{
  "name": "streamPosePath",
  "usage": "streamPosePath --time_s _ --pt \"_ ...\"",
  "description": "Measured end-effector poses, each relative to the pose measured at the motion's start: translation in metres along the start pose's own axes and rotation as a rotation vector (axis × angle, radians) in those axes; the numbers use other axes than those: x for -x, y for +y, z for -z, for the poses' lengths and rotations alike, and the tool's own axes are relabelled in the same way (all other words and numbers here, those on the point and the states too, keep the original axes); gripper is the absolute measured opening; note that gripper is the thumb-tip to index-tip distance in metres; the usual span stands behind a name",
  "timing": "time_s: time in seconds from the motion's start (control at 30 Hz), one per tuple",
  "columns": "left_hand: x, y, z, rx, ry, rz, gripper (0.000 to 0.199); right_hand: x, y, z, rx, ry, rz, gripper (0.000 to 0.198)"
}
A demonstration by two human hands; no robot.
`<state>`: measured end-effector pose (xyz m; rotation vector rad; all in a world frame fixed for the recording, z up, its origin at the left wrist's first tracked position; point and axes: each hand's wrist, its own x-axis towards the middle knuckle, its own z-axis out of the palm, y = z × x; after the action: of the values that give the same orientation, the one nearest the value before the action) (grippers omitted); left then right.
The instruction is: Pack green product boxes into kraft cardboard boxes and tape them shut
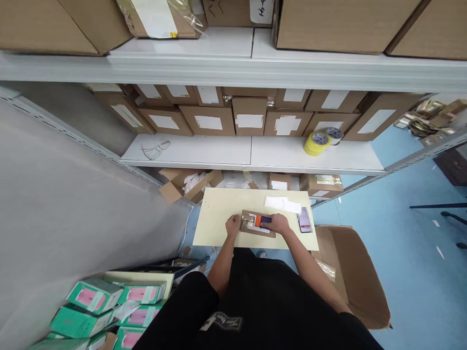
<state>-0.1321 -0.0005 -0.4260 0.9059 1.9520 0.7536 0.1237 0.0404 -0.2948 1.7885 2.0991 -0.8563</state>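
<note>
A flat brown cardboard parcel (258, 232) with clear tape and a white label lies on the cream table (215, 218). My left hand (232, 226) is curled closed at the parcel's left end; whether it grips the edge or something small is hidden. In my right hand (279, 223) is an orange and dark-blue hand tool (258, 220), held over the parcel's label; its exact kind is unclear. White paper slips (280, 203) lie behind the parcel. A phone (304, 221) rests near the table's right edge.
Labelled cardboard boxes (215, 121) line the shelf ahead, with yellow tape rolls (315, 144) and glasses (156, 149) on its front. An open carton (359, 272) stands at right. Green-and-pink boxes (89, 296) are stacked at lower left. A grey wall (73, 194) borders the left side.
</note>
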Motion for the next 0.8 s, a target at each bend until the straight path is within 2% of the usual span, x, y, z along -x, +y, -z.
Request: streamPosePath --time_s 0.13,0.23,0.37,0.47,0.7,0.8 --pt "0.014 0.005 -0.019 -0.022 -0.113 -0.077 0.048 -0.007 -0.016 0.001 0.030 -0.052 -0.059 0.070" --pt "0.017 0.003 -0.025 -0.047 -0.151 -0.082 0.054 -0.010 -0.025 0.003 0.033 -0.079 -0.094 0.066" --pt "0.013 0.002 -0.026 -0.090 -0.165 -0.063 0.063 -0.008 -0.016 0.008 0.011 -0.092 -0.125 0.068" --pt "0.010 0.002 -0.026 -0.101 -0.179 -0.081 0.062 0.001 0.016 0.011 0.016 -0.082 -0.143 0.069" --pt "0.003 -0.004 -0.025 -0.107 -0.211 -0.097 0.061 0.038 0.132 0.019 0.028 -0.072 -0.267 0.071" --pt "0.001 -0.006 -0.020 -0.090 -0.219 -0.118 0.059 0.044 0.151 0.016 0.001 -0.063 -0.312 0.073"
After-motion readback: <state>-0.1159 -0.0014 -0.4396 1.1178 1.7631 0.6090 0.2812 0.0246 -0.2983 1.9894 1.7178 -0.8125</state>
